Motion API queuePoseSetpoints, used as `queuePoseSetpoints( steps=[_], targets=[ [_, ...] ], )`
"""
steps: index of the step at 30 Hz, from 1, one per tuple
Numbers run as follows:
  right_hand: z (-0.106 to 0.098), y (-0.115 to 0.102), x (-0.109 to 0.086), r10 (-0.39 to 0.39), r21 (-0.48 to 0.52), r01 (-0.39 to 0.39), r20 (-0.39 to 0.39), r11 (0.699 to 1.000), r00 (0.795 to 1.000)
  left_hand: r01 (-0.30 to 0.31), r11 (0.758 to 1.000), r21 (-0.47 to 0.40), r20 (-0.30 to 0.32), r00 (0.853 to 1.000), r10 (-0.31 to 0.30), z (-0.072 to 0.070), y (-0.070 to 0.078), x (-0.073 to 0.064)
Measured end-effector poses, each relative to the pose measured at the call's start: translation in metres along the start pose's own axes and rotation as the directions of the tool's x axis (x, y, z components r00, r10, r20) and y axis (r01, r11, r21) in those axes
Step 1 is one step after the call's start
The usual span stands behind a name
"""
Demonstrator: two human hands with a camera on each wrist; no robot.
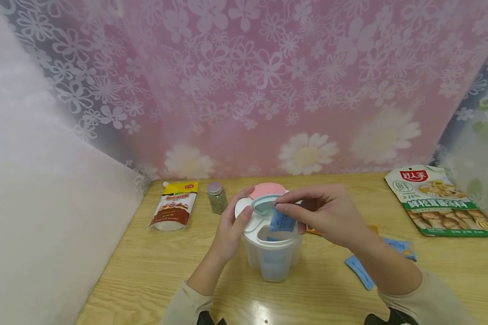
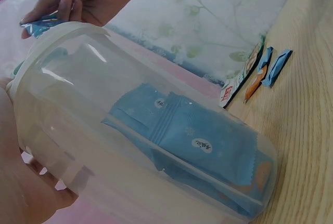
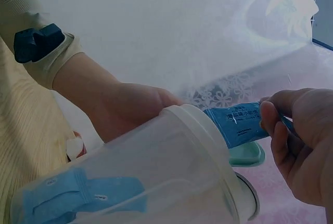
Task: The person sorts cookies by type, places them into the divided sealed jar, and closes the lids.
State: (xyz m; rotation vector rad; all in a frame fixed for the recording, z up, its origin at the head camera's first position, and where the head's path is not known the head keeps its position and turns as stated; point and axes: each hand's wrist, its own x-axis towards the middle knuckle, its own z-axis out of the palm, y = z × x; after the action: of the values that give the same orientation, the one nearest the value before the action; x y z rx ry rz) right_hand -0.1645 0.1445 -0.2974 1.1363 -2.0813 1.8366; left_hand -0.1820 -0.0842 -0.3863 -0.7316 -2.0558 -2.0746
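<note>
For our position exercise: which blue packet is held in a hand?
The blue packet pinched in the right hand at the mouth of the container; the other blue packets lie inside it or on the table.

The left forearm (image 1: 209, 273) reaches up and slightly rightward in the head view, and the left hand (image 1: 231, 228) grips with its thumb (image 1: 245, 216) spread from the fingers. The right forearm (image 1: 392, 266) slants in from the lower right. The right hand (image 1: 329, 214) pinches between thumb and index finger (image 1: 300, 194), its other fingers curled underneath, its back turned upward. The hands are near each other but apart. Beige sleeves (image 1: 427, 298) end short of both wrists (image 1: 221, 253).
</note>
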Motion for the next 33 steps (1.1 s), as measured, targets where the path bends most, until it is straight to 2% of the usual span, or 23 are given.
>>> queuePoseSetpoints(
  steps=[2,5,11,19,23,29,33],
  targets=[
    [0.005,0.002,0.002,-0.032,-0.018,0.033,0.018,0.999,0.999,-0.003,1.000,0.003,0.001,1.000,0.003,-0.001,-0.001,0.000],
    [0.010,0.005,0.004,-0.020,-0.107,0.024,0.039,0.994,0.999,-0.006,1.000,0.004,0.006,1.000,0.006,-0.001,-0.001,0.000],
    [0.014,0.012,0.000,0.053,-0.215,-0.038,0.063,0.976,0.997,0.006,1.000,0.006,0.000,1.000,-0.006,0.000,0.000,-0.002],
    [0.010,0.011,-0.002,0.055,-0.185,-0.042,0.068,0.982,0.996,-0.001,1.000,0.031,-0.008,1.000,0.001,0.000,0.001,-0.001],
    [0.005,0.011,-0.006,0.097,-0.163,-0.086,0.062,0.983,0.993,0.003,0.999,0.036,-0.013,1.000,-0.002,0.000,0.001,0.000],
    [-0.006,0.010,-0.017,0.131,-0.065,-0.127,0.066,0.990,0.989,0.014,1.000,0.026,-0.021,1.000,-0.014,0.001,0.001,0.000],
    [-0.017,0.011,-0.026,0.186,-0.061,-0.182,0.064,0.981,0.981,0.011,1.000,0.017,-0.020,1.000,-0.011,0.001,0.001,0.000]
  ],
)
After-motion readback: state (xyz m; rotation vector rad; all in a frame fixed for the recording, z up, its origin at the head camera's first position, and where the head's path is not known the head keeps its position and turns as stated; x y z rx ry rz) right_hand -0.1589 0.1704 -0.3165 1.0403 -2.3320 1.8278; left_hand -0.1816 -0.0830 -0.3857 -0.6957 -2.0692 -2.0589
